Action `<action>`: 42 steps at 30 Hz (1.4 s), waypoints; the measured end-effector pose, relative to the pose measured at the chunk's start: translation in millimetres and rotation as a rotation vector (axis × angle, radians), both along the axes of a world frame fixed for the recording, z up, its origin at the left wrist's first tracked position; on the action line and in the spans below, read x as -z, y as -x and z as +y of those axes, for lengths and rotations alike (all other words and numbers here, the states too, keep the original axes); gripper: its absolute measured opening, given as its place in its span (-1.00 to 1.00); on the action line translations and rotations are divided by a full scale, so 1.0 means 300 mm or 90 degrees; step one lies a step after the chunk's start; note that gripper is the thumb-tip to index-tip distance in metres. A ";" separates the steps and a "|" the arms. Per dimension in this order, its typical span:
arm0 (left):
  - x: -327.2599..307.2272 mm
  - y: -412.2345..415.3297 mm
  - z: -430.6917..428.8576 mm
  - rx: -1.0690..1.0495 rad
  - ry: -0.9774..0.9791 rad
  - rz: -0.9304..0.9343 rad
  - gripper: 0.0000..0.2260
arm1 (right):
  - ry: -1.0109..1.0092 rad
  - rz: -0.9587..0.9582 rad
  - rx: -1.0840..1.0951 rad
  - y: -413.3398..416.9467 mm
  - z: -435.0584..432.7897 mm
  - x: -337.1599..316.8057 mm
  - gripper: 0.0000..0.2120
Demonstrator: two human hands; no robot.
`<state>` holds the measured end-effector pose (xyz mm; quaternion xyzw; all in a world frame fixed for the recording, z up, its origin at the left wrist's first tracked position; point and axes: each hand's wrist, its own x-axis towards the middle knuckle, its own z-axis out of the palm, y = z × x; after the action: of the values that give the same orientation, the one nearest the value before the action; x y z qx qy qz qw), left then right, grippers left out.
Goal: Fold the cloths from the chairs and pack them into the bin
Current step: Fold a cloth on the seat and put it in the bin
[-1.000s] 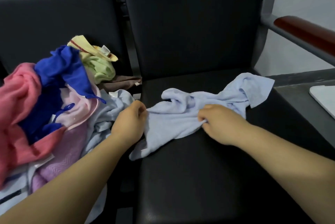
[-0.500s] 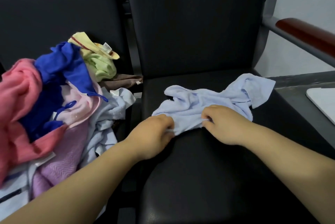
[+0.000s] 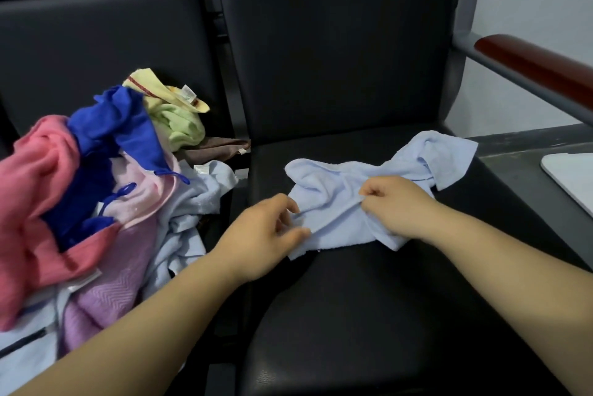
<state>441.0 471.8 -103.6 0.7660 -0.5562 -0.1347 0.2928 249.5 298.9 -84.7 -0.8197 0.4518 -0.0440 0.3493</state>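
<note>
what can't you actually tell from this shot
Head view:
- Bin: outside the frame.
- White object: cut off by the right edge.
- Left hand: motion-blurred; whether it holds the light blue cloth is unclear.
- Lower cloths in the pile: covered by upper ones.
</note>
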 end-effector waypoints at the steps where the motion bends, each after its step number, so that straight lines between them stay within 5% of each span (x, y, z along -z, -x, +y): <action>1: 0.007 0.008 -0.001 0.033 -0.032 -0.028 -0.73 | -0.086 -0.066 0.048 -0.007 0.002 -0.009 -0.83; 4: 0.008 0.003 -0.014 0.050 -0.064 -0.141 -0.85 | -0.199 -0.149 0.113 -0.026 0.003 -0.031 -0.88; 6: -0.013 -0.017 -0.023 0.000 -0.045 -0.049 -0.97 | -0.174 -0.160 0.064 -0.023 0.000 -0.040 -0.85; 11: -0.099 -0.044 -0.022 -0.113 0.077 0.343 -0.86 | -0.041 -0.037 -0.094 0.007 0.005 -0.052 -0.84; 14: -0.155 -0.007 -0.021 -0.022 0.113 0.364 -0.81 | -0.010 -0.093 -0.177 -0.020 0.054 -0.059 -0.66; 17: -0.185 0.026 -0.031 0.066 0.134 0.354 -0.80 | -0.049 -0.163 -0.229 -0.057 0.102 -0.067 -0.78; 20: -0.207 -0.007 -0.018 0.103 0.079 0.402 -0.75 | -0.222 -0.242 -0.202 -0.056 0.110 -0.104 -0.71; 24: -0.193 -0.066 0.020 0.090 -0.098 0.379 -0.76 | -0.552 -0.510 -0.067 -0.036 0.075 -0.147 -0.56; 27: -0.167 -0.066 0.012 0.017 -0.002 0.574 -0.66 | -0.724 -0.602 -0.007 -0.026 0.047 -0.163 -0.49; 30: -0.198 -0.035 -0.006 -0.014 0.131 0.736 -0.89 | -0.674 -0.545 -0.033 -0.025 0.064 -0.183 -0.81; 33: -0.234 -0.005 -0.010 -0.015 0.210 0.692 -0.94 | -0.537 -0.411 -0.132 -0.022 0.069 -0.168 -0.75; 36: -0.252 0.014 -0.004 -0.017 0.216 0.560 -0.88 | -0.545 -0.292 -0.231 -0.003 0.081 -0.183 -0.68; 39: -0.263 0.027 0.000 0.009 0.205 0.454 -0.83 | -0.537 -0.255 -0.271 -0.001 0.094 -0.185 -0.51; 42: -0.274 0.047 0.003 0.054 0.196 0.421 -0.86 | -0.493 -0.274 -0.235 -0.029 0.119 -0.157 -0.62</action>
<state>426.9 472.6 -21.5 0.6040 -0.4766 -0.3019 0.5630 258.1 334.6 -37.5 -0.6683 0.1994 0.0215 0.7163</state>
